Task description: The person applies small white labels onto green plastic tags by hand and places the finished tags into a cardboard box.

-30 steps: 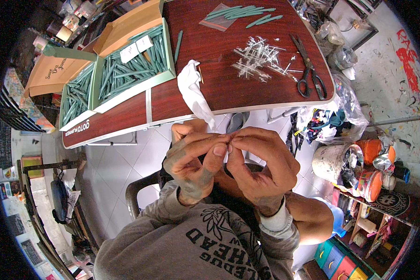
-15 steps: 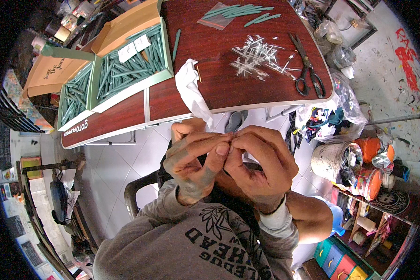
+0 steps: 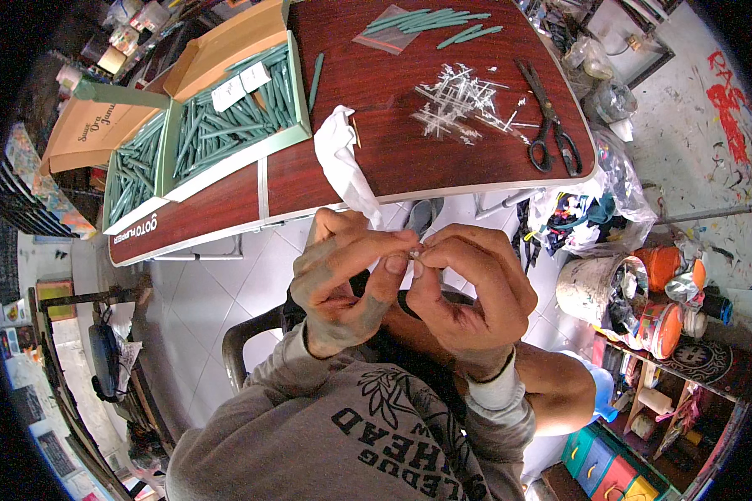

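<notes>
In front of my chest, just off the table's near edge, my left hand point(image 3: 342, 288) and my right hand point(image 3: 479, 292) meet fingertip to fingertip. Both are closed in a pinch on a tiny whitish piece point(image 3: 414, 253), too small and covered to name. Greyish stains mark the left fingers. Beyond the hands, a crumpled white cloth point(image 3: 339, 154) hangs over the table edge with a thin yellowish stick beside it. A pile of thin white slivers point(image 3: 455, 104) lies farther back, and black-handled scissors point(image 3: 550, 125) lie to its right.
On the dark red table point(image 3: 393, 88), a two-part open box point(image 3: 236, 159) at left holds many slim green sticks. More green sticks point(image 3: 426, 21) lie by a clear zip bag point(image 3: 386, 35) at the back. Right of me stand a paint-stained bucket point(image 3: 585, 288) and a plastic bag point(image 3: 622, 200).
Both pinches have drawn slightly apart at the fingertips, so a whitish piece now shows between them. My left hand has tilted a little. Nothing on the table has moved.
</notes>
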A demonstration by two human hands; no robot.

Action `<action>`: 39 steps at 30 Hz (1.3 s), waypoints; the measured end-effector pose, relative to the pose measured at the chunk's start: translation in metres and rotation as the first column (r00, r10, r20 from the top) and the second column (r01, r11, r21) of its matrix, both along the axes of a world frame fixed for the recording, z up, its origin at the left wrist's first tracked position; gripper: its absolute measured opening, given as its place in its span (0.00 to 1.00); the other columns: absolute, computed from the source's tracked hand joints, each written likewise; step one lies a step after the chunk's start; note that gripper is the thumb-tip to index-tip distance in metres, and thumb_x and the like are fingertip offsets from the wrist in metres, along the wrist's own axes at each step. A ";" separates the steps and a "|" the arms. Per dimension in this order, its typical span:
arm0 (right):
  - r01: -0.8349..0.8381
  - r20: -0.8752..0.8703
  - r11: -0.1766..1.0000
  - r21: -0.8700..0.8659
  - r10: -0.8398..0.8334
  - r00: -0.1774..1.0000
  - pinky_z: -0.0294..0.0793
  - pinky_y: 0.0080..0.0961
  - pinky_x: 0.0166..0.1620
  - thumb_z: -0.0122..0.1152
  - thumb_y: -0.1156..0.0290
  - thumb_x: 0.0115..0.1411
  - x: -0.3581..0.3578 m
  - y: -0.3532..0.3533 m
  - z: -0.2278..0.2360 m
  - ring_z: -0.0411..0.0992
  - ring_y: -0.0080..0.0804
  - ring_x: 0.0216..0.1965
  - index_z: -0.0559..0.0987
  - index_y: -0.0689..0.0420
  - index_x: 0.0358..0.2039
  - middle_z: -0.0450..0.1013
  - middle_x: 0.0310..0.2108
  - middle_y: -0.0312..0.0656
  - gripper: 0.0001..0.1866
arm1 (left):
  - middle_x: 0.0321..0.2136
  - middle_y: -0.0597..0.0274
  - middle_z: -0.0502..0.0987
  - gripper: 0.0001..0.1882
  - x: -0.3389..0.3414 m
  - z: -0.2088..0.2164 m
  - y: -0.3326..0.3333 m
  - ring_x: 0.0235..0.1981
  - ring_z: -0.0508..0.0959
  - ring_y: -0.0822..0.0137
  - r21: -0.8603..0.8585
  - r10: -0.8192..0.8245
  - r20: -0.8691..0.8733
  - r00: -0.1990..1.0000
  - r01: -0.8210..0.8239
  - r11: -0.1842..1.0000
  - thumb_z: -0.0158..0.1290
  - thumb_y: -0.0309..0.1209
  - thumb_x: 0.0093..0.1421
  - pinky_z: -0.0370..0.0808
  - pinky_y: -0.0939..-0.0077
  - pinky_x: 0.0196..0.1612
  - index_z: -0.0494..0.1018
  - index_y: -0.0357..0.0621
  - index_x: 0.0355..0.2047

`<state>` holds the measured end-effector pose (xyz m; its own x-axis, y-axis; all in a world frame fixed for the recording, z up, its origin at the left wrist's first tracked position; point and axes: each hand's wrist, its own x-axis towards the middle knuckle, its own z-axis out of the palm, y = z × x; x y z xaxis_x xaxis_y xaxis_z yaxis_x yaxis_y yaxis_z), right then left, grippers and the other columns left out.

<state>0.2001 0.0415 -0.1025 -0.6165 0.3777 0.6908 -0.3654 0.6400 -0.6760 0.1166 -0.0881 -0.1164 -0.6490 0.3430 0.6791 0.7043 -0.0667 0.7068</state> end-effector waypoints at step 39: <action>-0.203 0.069 0.872 -0.445 0.259 0.963 0.70 0.18 0.32 0.69 0.78 0.55 -0.003 0.003 0.000 0.73 0.22 0.28 0.80 0.62 0.43 0.77 0.37 0.42 0.14 | 0.26 0.65 0.82 0.09 -0.015 0.008 -0.008 0.26 0.71 0.70 -0.138 -0.021 -0.039 0.999 0.016 0.990 0.69 0.29 0.49 0.65 0.76 0.32 0.83 0.42 0.31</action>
